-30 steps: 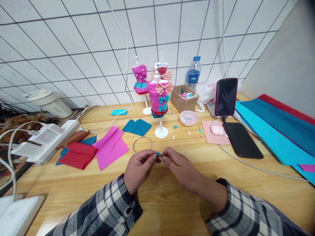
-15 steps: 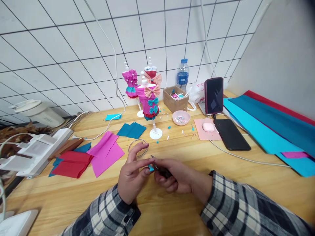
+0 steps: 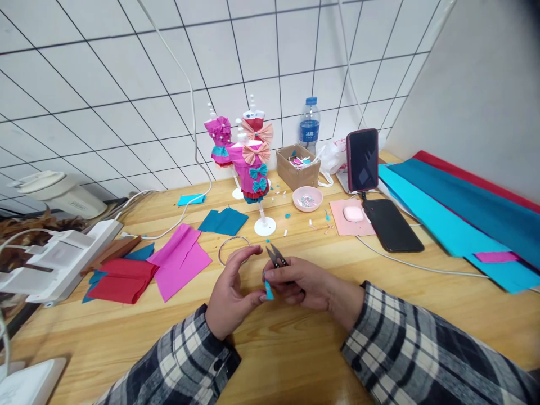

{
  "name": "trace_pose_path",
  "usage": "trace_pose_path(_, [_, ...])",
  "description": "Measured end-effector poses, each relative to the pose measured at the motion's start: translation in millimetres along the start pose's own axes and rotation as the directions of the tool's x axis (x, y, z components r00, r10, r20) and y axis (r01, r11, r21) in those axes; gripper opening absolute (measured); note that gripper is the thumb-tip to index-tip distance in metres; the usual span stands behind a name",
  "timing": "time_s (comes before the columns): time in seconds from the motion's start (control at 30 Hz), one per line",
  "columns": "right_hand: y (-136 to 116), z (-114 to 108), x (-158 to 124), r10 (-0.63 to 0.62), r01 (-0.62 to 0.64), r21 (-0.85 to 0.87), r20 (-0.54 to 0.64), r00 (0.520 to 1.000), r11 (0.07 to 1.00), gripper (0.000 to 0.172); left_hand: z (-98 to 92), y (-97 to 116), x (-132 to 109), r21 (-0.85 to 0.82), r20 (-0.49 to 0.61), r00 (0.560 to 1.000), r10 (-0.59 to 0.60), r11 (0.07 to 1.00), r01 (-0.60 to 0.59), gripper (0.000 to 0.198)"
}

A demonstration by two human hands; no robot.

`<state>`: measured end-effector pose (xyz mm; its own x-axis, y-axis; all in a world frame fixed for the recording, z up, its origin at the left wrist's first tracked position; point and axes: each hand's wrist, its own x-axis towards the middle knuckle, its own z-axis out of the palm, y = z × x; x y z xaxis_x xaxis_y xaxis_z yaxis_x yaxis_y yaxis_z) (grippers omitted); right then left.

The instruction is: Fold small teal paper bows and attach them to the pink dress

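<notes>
My right hand (image 3: 295, 281) is closed around black-handled thread snips (image 3: 279, 260), whose two pointed blades stand apart and point away from me. A small folded piece of light-blue crepe paper (image 3: 269, 291) hangs below my right thumb, seemingly pinched by the right fingers. My left hand (image 3: 234, 295) is open, its thumb tip touching or just beside that piece and its index finger stretched out above. Beyond the hands stands a small dress form (image 3: 252, 169) in a magenta paper dress with peach and teal bows. A thin metal ring (image 3: 221, 247) lies past the left hand.
Magenta paper (image 3: 181, 264), red paper (image 3: 124, 281) and teal paper (image 3: 223, 221) lie left. Behind are two more dress forms, a cardboard box (image 3: 297, 171), a pink bowl (image 3: 307, 199) and a water bottle (image 3: 309, 126). Phones (image 3: 392, 225) and long paper sheets (image 3: 447, 219) lie right.
My left fingers have opened away from the light-blue piece, which now hangs at the right hand. The snips have turned upward, blades more visible. The view has shifted slightly.
</notes>
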<state>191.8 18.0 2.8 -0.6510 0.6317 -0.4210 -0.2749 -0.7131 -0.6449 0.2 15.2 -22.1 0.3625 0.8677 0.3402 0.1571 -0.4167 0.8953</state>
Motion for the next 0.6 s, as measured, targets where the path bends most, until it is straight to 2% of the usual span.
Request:
trace_pose_path(0.07, [-0.7, -2.8, 2.1, -0.114, 0.108, -0.054, -0.121, 0.986, 0.993, 0.029, -1.2, 2.4, 0.7, -0.032, 0.044, 0.999, -0.017, 0.999, 0.018, 0.062])
trace_pose_path(0.1, [-0.4, -3.8, 3.6, -0.187, 0.170, -0.102, -0.186, 0.965, 0.980, 0.030, -1.6, 3.8, 1.5, -0.050, 0.050, 0.998, -0.034, 0.998, 0.036, 0.057])
trace_pose_path(0.17, [2.5, -5.0, 7.6, -0.344, 0.283, -0.239, -0.277, 0.897, 0.929, 0.031, -1.5, 6.4, 4.0, -0.050, 0.052, 0.995, -0.083, 0.995, 0.085, 0.042])
trace_pose_path(0.27, [10.5, -4.3, 13.7, -0.516, 0.367, -0.423, -0.319, 0.795, 0.828, 0.033, 1.2, 9.2, 8.0, 0.066, 0.022, 0.985, -0.170, 0.984, 0.168, 0.026])
trace_pose_path(0.33, [15.1, -3.1, 16.0, -0.552, 0.366, -0.485, -0.325, 0.768, 0.795, 0.034, 3.6, 10.3, 9.5, 0.136, -0.015, 0.981, -0.194, 0.972, 0.194, 0.019])
trace_pose_path(0.4, [16.9, -2.2, 15.9, -0.557, 0.346, -0.529, -0.313, 0.769, 0.775, 0.037, 5.1, 10.6, 9.8, 0.159, -0.053, 0.980, -0.190, 0.968, 0.196, 0.016])
trace_pose_path(0.5, [15.7, -2.6, 13.5, -0.589, 0.313, -0.623, -0.300, 0.751, 0.717, 0.041, 4.3, 9.5, 9.5, 0.127, -0.124, 0.973, -0.194, 0.970, 0.210, 0.015])
trace_pose_path(0.6, [15.9, -4.4, 11.5, -0.580, 0.228, -0.709, -0.302, 0.756, 0.667, 0.048, 2.1, 7.7, 9.8, 0.026, -0.233, 0.927, -0.293, 0.951, 0.307, 0.018])
